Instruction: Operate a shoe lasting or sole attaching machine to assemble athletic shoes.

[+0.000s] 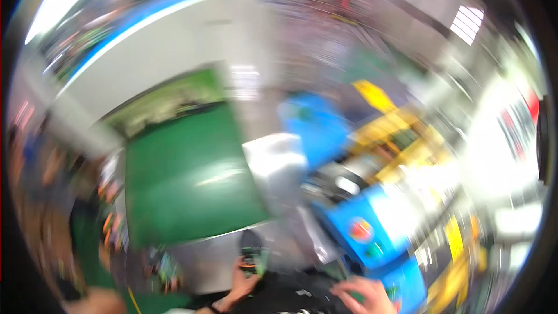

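Motion smears the whole head view. My left hand [243,284], with a dark band at its wrist, is closed around a small dark object with green and orange parts [250,260]. Its exact kind is too blurred to name. This hand is just in front of the near edge of a green conveyor belt [186,186]. My right hand [372,294] is at the lower edge, beside a blue bin [407,285]. Its fingers point left and look apart, and I see nothing held in them.
A pale machine housing [168,46] stands over the belt's far end. Metal sheeting [276,151] flanks the belt. More blue containers [317,128] and a yellow frame [433,145] are to the right. Small colourful pieces [163,270] lie at lower left, near a blurred skin-coloured shape [99,302].
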The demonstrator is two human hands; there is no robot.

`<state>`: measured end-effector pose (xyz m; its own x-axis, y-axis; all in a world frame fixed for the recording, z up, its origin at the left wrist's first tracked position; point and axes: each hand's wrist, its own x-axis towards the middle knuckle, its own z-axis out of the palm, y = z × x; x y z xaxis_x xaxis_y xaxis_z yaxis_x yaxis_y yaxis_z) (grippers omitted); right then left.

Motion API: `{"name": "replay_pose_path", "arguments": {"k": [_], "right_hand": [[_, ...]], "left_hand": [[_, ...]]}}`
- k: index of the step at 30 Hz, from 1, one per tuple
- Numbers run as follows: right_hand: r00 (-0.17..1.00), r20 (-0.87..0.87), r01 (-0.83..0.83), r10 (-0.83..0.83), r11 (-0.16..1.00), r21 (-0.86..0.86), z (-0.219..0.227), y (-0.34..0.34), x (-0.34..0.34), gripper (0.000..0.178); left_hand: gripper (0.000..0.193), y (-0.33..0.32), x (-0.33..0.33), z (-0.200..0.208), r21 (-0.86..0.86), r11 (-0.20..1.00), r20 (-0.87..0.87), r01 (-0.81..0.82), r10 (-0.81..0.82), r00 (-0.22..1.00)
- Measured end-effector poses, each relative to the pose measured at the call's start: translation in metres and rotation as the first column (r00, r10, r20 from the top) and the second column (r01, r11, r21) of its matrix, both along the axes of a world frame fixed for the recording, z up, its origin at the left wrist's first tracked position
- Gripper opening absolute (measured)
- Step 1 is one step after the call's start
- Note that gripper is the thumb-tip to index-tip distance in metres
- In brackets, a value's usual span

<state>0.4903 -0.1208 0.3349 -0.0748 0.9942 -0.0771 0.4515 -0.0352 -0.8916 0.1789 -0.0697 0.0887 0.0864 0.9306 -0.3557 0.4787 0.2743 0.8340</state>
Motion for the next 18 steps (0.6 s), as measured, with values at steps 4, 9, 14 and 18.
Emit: {"name": "replay_pose_path", "arguments": {"k": [4, 9, 14, 18], "right_hand": [[0.957, -0.123, 0.278, -0.264, 0.954, 0.115, -0.022, -0.061, -0.005, 0.018], [0.576, -0.005, 0.815, -0.817, 0.575, 0.076, -0.049, -0.177, -0.015, 0.018], [-0.394, 0.153, 0.850, -0.906, -0.295, 0.437, -0.051, -0.296, 0.049, 0.023], [-0.551, 0.563, 0.819, -0.616, -0.268, 0.507, -0.104, -0.339, 0.106, 0.042]], "left_hand": [[0.072, 0.026, 0.034, 0.048, 0.679, 0.710, -0.173, 0.186, -0.092, 0.981], [0.053, 0.058, 0.087, 0.090, 0.087, 0.719, -0.038, 0.689, -0.689, 0.724], [0.036, 0.045, 0.133, 0.081, 0.128, 0.143, -0.208, 0.981, -0.964, 0.168], [0.035, 0.005, 0.149, 0.071, 0.135, -0.065, -0.150, 0.989, -0.988, -0.045]]}}
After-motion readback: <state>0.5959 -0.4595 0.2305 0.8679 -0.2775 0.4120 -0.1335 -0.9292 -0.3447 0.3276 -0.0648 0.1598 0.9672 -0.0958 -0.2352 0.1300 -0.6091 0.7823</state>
